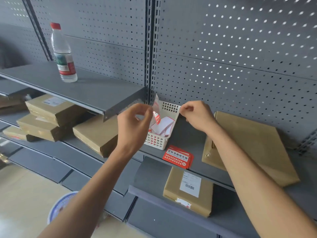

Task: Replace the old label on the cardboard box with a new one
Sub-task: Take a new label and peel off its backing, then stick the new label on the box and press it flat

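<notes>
A cardboard box (173, 183) lies on the lower shelf, with a white barcode label (190, 186) on top and torn red-white label remnants (183, 202) at its near edge. A stack of red labels (178, 157) lies on the shelf above it. My left hand (133, 127) pinches a curled red-and-white label strip (155, 109) over a white plastic basket (156, 141) of label scraps. My right hand (197, 115) is pinched shut at the basket's back right corner; nothing shows between its fingers.
A large flat cardboard box (248, 146) lies right of my right hand. Several cardboard boxes (51, 115) are piled on the left shelves. A water bottle (63, 54) stands on the upper left shelf (96, 90). A blue-white round object (60, 206) is below.
</notes>
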Available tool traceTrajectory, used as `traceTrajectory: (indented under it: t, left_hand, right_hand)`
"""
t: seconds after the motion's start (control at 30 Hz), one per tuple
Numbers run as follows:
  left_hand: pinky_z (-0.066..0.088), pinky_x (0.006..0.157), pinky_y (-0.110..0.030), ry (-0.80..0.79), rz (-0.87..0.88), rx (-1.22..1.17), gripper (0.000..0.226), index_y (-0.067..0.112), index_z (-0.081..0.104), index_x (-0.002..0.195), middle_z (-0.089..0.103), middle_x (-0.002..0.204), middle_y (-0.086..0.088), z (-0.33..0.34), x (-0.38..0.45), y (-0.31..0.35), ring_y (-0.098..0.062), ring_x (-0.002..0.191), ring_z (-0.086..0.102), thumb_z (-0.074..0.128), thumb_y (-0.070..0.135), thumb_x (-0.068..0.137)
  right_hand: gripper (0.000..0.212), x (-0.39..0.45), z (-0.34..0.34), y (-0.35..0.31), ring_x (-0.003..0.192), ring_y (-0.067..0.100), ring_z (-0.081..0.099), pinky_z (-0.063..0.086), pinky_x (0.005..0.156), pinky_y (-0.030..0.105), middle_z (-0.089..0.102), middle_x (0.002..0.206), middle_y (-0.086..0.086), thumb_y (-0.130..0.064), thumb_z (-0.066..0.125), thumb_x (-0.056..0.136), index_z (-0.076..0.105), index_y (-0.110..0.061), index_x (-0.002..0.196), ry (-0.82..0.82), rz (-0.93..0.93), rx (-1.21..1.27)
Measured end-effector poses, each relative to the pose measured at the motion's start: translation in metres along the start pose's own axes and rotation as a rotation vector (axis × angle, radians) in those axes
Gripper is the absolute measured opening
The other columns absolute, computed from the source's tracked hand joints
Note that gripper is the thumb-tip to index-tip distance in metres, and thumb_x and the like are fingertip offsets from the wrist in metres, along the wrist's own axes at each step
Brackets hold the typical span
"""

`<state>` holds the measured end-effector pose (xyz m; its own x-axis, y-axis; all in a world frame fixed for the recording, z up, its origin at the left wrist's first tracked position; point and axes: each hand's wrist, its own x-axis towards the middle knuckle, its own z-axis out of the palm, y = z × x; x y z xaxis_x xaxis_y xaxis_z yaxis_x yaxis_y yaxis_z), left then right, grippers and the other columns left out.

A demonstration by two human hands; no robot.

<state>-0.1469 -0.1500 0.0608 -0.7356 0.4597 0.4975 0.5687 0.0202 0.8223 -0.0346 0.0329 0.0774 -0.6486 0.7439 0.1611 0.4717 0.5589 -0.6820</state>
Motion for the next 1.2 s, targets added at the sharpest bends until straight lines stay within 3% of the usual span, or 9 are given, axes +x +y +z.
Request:
traceTrajectory:
  t: [0.1, 0.23, 0.33, 0.47, 0.63, 0.73, 0.8, 1.0, 1.2]
  left_hand:
    - [0.049, 0.065, -0.015, -0.03, 0.087, 0.038, 0.012, 0.018, 0.076, 0.088, 0.073, 0.087, 0.012, 0.019, -0.006, 0.01, 0.001, 0.079, 0.066, 0.065, 0.019, 0.094]
    - [0.056, 0.07, -0.033, -0.076, 0.245, 0.085, 0.011, 0.019, 0.074, 0.087, 0.07, 0.086, 0.011, 0.046, -0.016, 0.019, -0.005, 0.08, 0.065, 0.065, 0.02, 0.093]
    - [0.055, 0.068, -0.042, -0.105, 0.374, 0.105, 0.012, 0.014, 0.075, 0.088, 0.072, 0.086, 0.003, 0.064, -0.022, 0.026, -0.018, 0.08, 0.066, 0.064, 0.019, 0.092]
    - [0.052, 0.065, -0.046, -0.126, 0.575, 0.183, 0.013, 0.012, 0.074, 0.085, 0.071, 0.08, -0.003, 0.092, -0.033, 0.042, -0.028, 0.075, 0.065, 0.063, 0.015, 0.092]
    - [0.052, 0.069, -0.048, -0.169, 0.713, 0.156, 0.025, 0.011, 0.074, 0.085, 0.072, 0.084, -0.003, 0.124, -0.045, 0.051, -0.033, 0.078, 0.064, 0.055, 0.021, 0.097]
    - [0.051, 0.068, -0.046, -0.212, 0.753, 0.144, 0.019, 0.015, 0.076, 0.088, 0.074, 0.089, 0.002, 0.137, -0.056, 0.06, -0.03, 0.081, 0.065, 0.061, 0.022, 0.096]
    - [0.051, 0.072, -0.044, -0.259, 0.72, 0.069, 0.016, 0.017, 0.077, 0.091, 0.074, 0.093, 0.006, 0.143, -0.061, 0.066, -0.025, 0.083, 0.066, 0.064, 0.025, 0.095]
    - [0.05, 0.076, -0.029, -0.249, 0.22, -0.225, 0.01, 0.023, 0.073, 0.09, 0.073, 0.09, 0.01, 0.155, -0.057, 0.067, -0.012, 0.084, 0.067, 0.076, 0.031, 0.086]
    - [0.041, 0.067, -0.014, -0.36, 0.102, -0.233, 0.005, 0.026, 0.074, 0.084, 0.075, 0.082, 0.012, 0.173, -0.069, 0.073, 0.001, 0.07, 0.062, 0.074, 0.027, 0.09]
  right_hand:
    - [0.018, -0.024, -0.014, -0.009, 0.065, 0.01, 0.067, 0.049, 0.065, 0.026, 0.076, 0.088, -0.005, -0.03, 0.06, 0.097, 0.075, -0.019, 0.095, -0.007, -0.051, 0.143]
    - [0.021, -0.055, -0.031, -0.002, 0.062, 0.012, 0.067, 0.05, 0.06, 0.018, 0.077, 0.083, -0.003, -0.033, 0.061, 0.099, 0.075, -0.018, 0.094, 0.012, -0.089, 0.241]
    - [0.023, -0.067, -0.04, 0.008, 0.062, 0.013, 0.069, 0.055, 0.067, 0.023, 0.076, 0.081, -0.004, -0.035, 0.061, 0.098, 0.076, -0.018, 0.091, 0.07, -0.081, 0.287]
    - [0.023, -0.079, -0.058, 0.029, 0.064, 0.017, 0.071, 0.059, 0.075, 0.036, 0.077, 0.08, -0.002, -0.032, 0.064, 0.097, 0.076, -0.016, 0.086, 0.132, -0.044, 0.342]
    - [0.022, -0.102, -0.081, 0.055, 0.062, 0.009, 0.065, 0.046, 0.061, 0.015, 0.076, 0.081, 0.003, -0.027, 0.064, 0.098, 0.075, -0.014, 0.084, 0.188, -0.027, 0.419]
    - [0.022, -0.112, -0.092, 0.07, 0.064, 0.011, 0.067, 0.046, 0.064, 0.018, 0.076, 0.083, 0.002, -0.027, 0.062, 0.098, 0.076, -0.014, 0.087, 0.219, 0.01, 0.367]
    - [0.022, -0.12, -0.1, 0.081, 0.066, 0.016, 0.07, 0.046, 0.065, 0.02, 0.076, 0.081, 0.0, -0.025, 0.061, 0.098, 0.076, -0.015, 0.087, 0.25, 0.037, 0.357]
    - [0.021, -0.148, -0.126, 0.111, 0.066, 0.016, 0.069, 0.049, 0.069, 0.028, 0.073, 0.068, -0.003, -0.021, 0.062, 0.097, 0.075, -0.012, 0.084, 0.299, 0.065, 0.344]
    - [0.02, -0.167, -0.135, 0.128, 0.067, 0.014, 0.068, 0.051, 0.07, 0.025, 0.073, 0.072, -0.004, -0.021, 0.062, 0.099, 0.075, -0.008, 0.089, 0.287, 0.069, 0.384]
